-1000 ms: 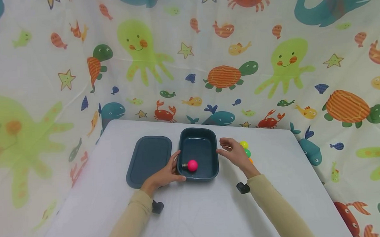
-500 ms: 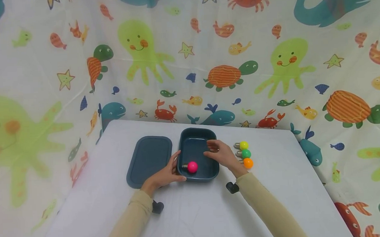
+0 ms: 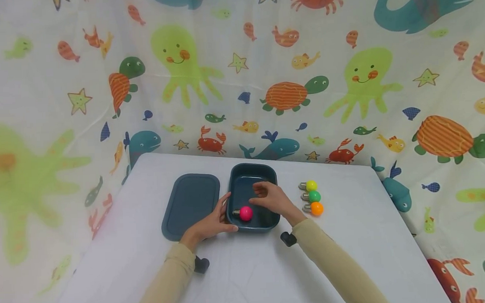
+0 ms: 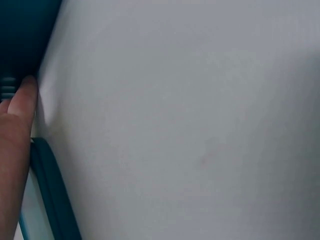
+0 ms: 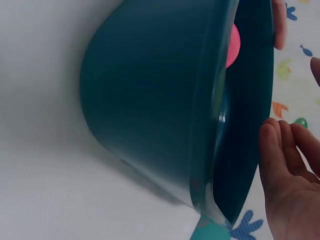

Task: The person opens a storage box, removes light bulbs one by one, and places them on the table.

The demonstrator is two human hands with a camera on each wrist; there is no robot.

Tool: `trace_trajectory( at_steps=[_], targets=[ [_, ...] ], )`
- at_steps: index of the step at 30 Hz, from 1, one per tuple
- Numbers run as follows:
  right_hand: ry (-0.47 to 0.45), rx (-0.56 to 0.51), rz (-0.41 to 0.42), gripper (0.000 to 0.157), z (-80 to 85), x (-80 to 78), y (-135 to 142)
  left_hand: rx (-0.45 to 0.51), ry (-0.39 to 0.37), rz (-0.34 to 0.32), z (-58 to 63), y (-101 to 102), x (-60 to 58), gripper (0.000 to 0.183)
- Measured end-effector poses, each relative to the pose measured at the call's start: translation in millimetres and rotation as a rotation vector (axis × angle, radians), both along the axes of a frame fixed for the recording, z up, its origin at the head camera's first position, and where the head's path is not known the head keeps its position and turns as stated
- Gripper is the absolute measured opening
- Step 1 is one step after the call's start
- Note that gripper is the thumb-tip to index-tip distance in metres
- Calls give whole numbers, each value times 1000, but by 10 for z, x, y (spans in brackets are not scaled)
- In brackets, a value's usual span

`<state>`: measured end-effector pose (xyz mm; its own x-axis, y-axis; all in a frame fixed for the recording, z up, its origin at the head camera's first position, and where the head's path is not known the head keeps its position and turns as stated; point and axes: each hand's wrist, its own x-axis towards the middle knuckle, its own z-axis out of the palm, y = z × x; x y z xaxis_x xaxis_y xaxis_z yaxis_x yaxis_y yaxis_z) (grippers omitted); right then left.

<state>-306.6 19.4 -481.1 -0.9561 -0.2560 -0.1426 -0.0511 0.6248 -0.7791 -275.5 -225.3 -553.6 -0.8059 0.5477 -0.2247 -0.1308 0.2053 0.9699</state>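
A dark blue plastic box (image 3: 254,229) stands on the white table with a pink light bulb (image 3: 246,213) lying in its near left part. My left hand (image 3: 210,225) rests against the box's left side, fingers along the wall and thumb at the front corner. In the left wrist view, part of that hand (image 4: 20,110) shows beside the box wall. My right hand (image 3: 271,198) hovers over the box's right half, fingers loosely bent and nothing between them. The right wrist view shows the fingers of this hand (image 5: 292,180) beyond the box rim.
A flat dark blue lid (image 3: 191,202) lies left of the box, partly behind my left hand. To the right, a yellow bulb (image 3: 311,185), a green bulb (image 3: 314,196) and an orange bulb (image 3: 317,208) lie in a column. A sea-animal curtain (image 3: 224,89) hangs behind the table.
My right hand has moved left, from beside the box's right rim to over its inside, uncovering the three bulbs on the right. My left hand and the pink bulb stay put.
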Motion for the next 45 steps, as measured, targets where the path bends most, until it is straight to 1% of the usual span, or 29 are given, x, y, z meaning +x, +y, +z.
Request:
trace_trajectory(
  at_steps=[4,9,14,23,28,32,45],
  targets=[
    [-12,12,29,60,-12,-2,-31,12,-1,-5,-3,-2,0,109],
    [-20,24,43,61,-42,-6,-58,37,-1,-15,-23,0,-10,108],
    [-23,41,65,62,-67,-7,-87,42,3,-24,-26,0,-18,108],
    [-41,78,93,62,-100,18,-129,65,-1,-30,-5,-8,-8,109],
    [-58,102,120,61,-114,37,-137,65,3,-32,6,-6,-5,111],
    [-53,113,152,61,-146,42,-136,60,7,-28,6,-6,-3,110],
    [-73,159,174,59,-176,47,-158,54,6,-23,14,-9,-4,110]
  ],
)
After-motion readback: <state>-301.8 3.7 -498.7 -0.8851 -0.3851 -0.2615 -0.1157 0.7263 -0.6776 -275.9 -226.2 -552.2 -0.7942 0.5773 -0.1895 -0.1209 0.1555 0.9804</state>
